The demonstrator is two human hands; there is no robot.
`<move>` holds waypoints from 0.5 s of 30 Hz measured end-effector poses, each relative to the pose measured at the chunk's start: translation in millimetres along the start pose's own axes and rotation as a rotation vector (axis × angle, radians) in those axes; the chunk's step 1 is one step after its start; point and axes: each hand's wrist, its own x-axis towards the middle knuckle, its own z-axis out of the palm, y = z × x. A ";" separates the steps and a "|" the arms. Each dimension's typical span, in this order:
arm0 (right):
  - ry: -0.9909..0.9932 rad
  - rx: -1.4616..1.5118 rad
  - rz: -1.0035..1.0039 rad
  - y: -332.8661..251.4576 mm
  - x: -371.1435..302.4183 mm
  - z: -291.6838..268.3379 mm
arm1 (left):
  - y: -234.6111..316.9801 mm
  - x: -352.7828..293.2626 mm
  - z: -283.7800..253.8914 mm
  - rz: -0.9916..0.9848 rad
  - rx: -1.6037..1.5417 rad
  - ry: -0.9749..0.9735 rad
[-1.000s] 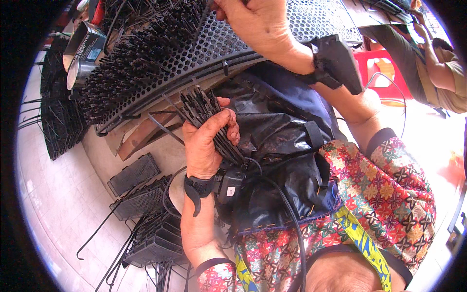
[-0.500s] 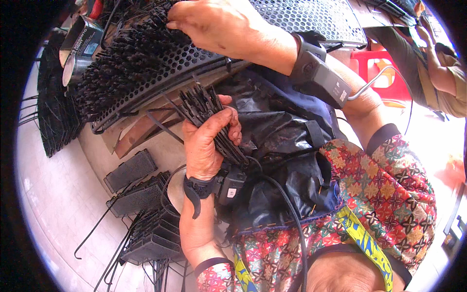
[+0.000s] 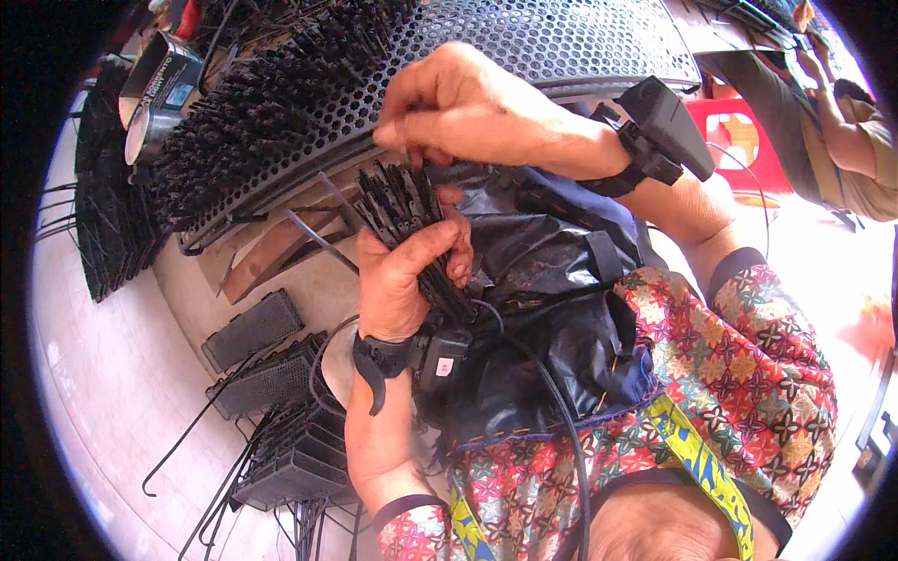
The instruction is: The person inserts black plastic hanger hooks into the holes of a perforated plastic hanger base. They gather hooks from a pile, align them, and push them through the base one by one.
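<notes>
My left hand is wrapped round a bundle of thin black sticks, which leans up and to the left over my lap. Just above the bundle's top ends is my right hand, its fingers curled together; whatever they pinch is hidden. Beyond both hands lies a black perforated rack, its round holes showing in the middle and on the right. Many similar black sticks stand packed in its left part. A black apron covers my lap under the bundle.
Black mesh baskets with long hooked rods lie on the floor at lower left. A metal can and a box stand beyond the rack's left end. A red stool and another person are at upper right.
My right hand has come back from the standing sticks in the rack, down and to the right, to the top of the bundle. My left hand keeps its hold, nearly still.
</notes>
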 end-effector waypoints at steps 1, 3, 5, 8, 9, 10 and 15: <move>0.064 0.022 0.005 -0.1 1.6 -0.7 | 0.2 1.2 -0.8 0.001 0.018 0.018; 0.253 0.010 -0.125 -0.2 9.7 -3.8 | -0.4 3.6 -2.6 0.005 0.019 0.044; 0.395 0.116 -0.431 -1.1 24.9 -4.3 | -1.2 6.0 -4.8 0.011 -0.015 0.062; 0.543 -0.066 -0.493 -0.4 34.3 -8.7 | -2.3 7.8 -6.6 0.018 -0.035 0.087; 0.584 -0.094 -0.531 -0.2 40.6 -5.6 | -2.3 7.7 -6.6 0.016 -0.037 0.095; 0.608 -0.081 -0.671 0.3 47.7 0.2 | -2.2 7.4 -6.3 0.014 -0.040 0.102; 0.641 -0.282 -0.960 5.9 73.4 14.3 | -0.8 6.8 -3.8 0.028 -0.054 0.125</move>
